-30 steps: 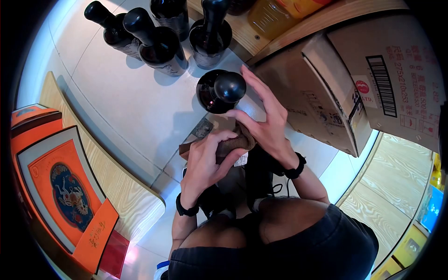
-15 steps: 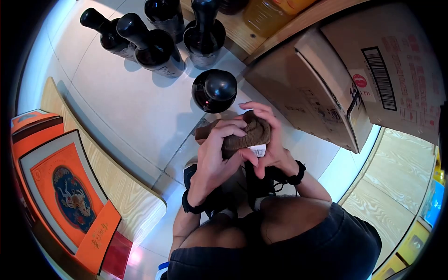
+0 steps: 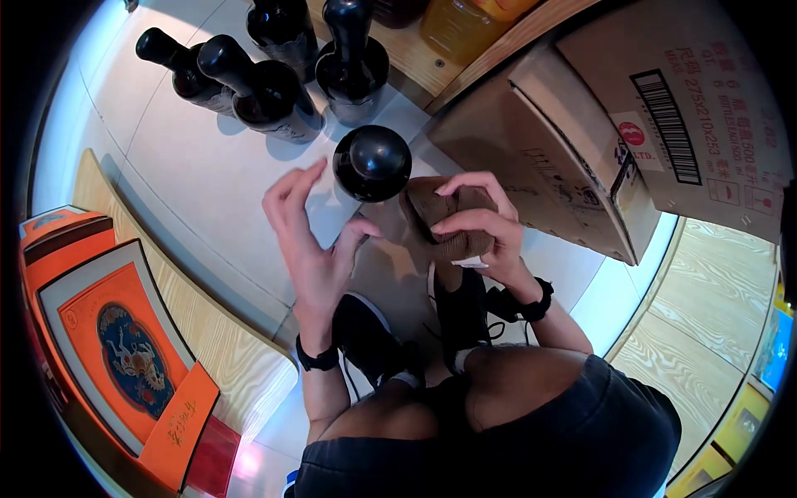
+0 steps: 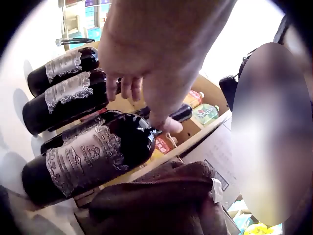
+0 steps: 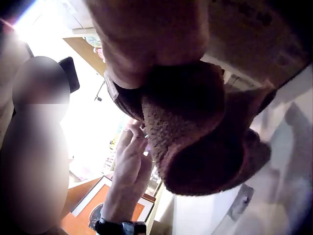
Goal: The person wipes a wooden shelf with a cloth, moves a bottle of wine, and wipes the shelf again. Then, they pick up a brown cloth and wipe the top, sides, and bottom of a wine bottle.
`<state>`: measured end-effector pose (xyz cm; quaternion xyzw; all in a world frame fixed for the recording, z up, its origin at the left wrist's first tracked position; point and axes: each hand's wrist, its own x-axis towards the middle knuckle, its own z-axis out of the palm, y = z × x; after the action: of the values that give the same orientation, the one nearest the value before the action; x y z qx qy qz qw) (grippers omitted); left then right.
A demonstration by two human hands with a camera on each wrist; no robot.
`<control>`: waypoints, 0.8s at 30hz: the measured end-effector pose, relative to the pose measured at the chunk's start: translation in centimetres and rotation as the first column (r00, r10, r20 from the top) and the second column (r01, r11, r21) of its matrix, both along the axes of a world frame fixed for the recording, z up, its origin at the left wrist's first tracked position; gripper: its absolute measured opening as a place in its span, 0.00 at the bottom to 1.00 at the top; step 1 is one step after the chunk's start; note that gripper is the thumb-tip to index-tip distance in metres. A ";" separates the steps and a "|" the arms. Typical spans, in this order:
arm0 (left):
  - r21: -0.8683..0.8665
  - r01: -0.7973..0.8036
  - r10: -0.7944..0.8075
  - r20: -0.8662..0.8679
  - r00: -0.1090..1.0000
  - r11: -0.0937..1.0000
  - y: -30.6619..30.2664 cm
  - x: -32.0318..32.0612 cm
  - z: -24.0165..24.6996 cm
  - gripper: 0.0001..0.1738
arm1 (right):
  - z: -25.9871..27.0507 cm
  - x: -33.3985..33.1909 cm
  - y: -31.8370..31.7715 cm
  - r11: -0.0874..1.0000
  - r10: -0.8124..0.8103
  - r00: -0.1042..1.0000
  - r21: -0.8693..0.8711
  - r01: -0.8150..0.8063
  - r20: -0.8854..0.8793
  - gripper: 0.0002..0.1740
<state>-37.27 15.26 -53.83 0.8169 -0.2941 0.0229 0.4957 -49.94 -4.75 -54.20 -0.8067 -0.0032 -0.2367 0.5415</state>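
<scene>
A dark bottle with a round black top stands upright on the tiled floor, in front of both hands. Beside it on the left, the left hand is spread with nothing in it, thumb and fingers apart. To the right, the right hand grips a folded brown cloth that has a white tag. The left wrist view shows the bottle's embossed silver label, with the cloth near it. In the right wrist view the cloth hangs in folds below the right hand.
Several more dark bottles stand at the back left. Cardboard boxes lean at the right, below a wooden shelf with a yellow bottle. An orange framed box and a curved wooden board are at the left.
The left hand has let go of the cloth and moved left and forward, beside the bottle. The cloth is now in the right hand alone. The head view has shifted slightly.
</scene>
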 end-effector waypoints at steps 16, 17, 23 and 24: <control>0.028 0.232 -0.217 -0.260 0.941 0.972 -3.4 1.9 -0.4 0.65 | -0.5 5.6 2.2 0.960 -0.204 0.976 -0.181 0.215 0.074 0.44; 0.025 0.228 -0.210 -0.298 0.931 0.973 -3.4 1.9 -0.5 0.63 | -0.6 6.0 2.3 0.954 -0.221 0.969 -0.181 0.239 0.114 0.45; 0.025 0.229 -0.215 -0.258 0.942 0.973 -3.4 2.0 -1.6 0.58 | -0.3 6.9 2.4 0.975 -0.186 0.981 -0.112 0.192 0.060 0.45; 0.017 0.234 -0.226 -0.206 0.952 0.972 -3.5 2.0 -1.8 0.58 | -0.2 7.0 2.3 0.973 -0.180 0.982 -0.139 0.185 0.046 0.45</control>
<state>-35.31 11.80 -55.63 0.7851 -0.3356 -0.1244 0.5054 -42.94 -2.43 -54.38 -0.8362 0.0450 -0.2982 0.4581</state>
